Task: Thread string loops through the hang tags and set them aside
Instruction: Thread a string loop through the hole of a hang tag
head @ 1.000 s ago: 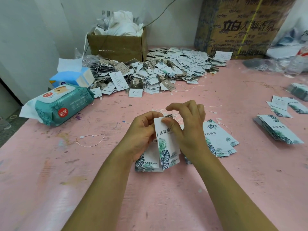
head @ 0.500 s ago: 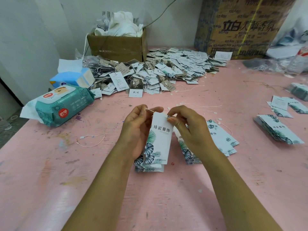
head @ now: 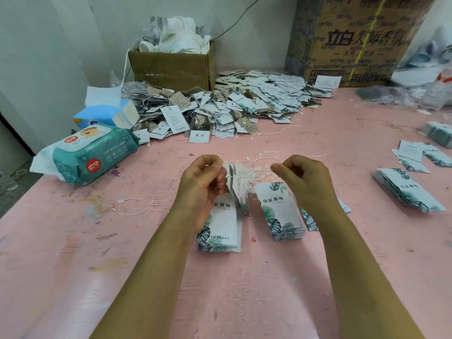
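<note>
Two hands, together half a second ago, are now apart: left hand [head: 203, 182] pinches the white leaf-printed paper hang tag [head: 236, 189], now edge-on above the pink table [head: 73, 265]; right hand [head: 305, 179] pinches the thin white string [head: 254, 172].

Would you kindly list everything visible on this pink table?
table: one, pink, under everything
tag pile: many, white and grey, far side
near stack: one, white with green leaves, front centre
centre stack: one, same print, just right of it
right stack: one, same print, right edge
loose loop: one, white, left of centre
wipes pack: one, teal, left edge
tissue pack: one, blue, behind wipes
small box: one, brown, far side
large carton: one, brown, far right
held tags: few, white, raised at centre
strings: tangle, white, behind held tags
left hand: grips held tags
right hand: pinches strings
</note>
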Demonstrator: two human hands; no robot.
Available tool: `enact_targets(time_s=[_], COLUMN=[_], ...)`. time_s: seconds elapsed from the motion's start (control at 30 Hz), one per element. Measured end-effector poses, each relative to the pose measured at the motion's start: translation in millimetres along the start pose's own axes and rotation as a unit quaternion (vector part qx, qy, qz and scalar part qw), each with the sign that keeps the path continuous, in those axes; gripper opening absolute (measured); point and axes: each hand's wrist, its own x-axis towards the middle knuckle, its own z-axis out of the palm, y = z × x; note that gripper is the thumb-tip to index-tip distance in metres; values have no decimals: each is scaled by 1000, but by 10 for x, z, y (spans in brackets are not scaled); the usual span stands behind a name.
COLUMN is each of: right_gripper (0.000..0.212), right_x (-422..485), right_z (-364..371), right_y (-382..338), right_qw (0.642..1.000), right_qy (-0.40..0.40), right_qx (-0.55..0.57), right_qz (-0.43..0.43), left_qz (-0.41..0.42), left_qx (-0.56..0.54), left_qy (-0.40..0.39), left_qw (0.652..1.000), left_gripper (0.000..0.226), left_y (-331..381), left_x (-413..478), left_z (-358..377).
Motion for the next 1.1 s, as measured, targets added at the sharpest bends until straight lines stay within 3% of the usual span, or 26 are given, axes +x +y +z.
enact_targets(time_s=[0.23, 0.33, 0.47, 0.67, 0.9, 1.1], right_gripper=[16, 21, 23, 22, 24, 27], right_x=[36, 32, 24, 8, -32, -71], right_z=[-62, -82, -94, -107, -5, 101], right_y=[77, 74, 55, 19, -102, -176], right_qw=[993, 991, 985, 972, 974, 966], right_qy=[5, 8, 13, 48, 33, -31], right_qx=[87, 109, 152, 212, 220, 256], right_qz=[74, 84, 83, 84, 39, 35], left_qz=[43, 49, 58, 107, 160, 214], left_qx=[31, 33, 48, 128, 250, 380], left_qy=[25, 33, 41, 55, 70, 87], left_qw=[998, 998, 996, 985, 952, 896], left_gripper=[12, 20, 15, 18, 30, 28], left_y=[-15, -16, -12, -7, -49, -44], left_x=[3, 9, 0, 3, -19, -46], left_z=[-48, -60, -60, -57, -47, -12])
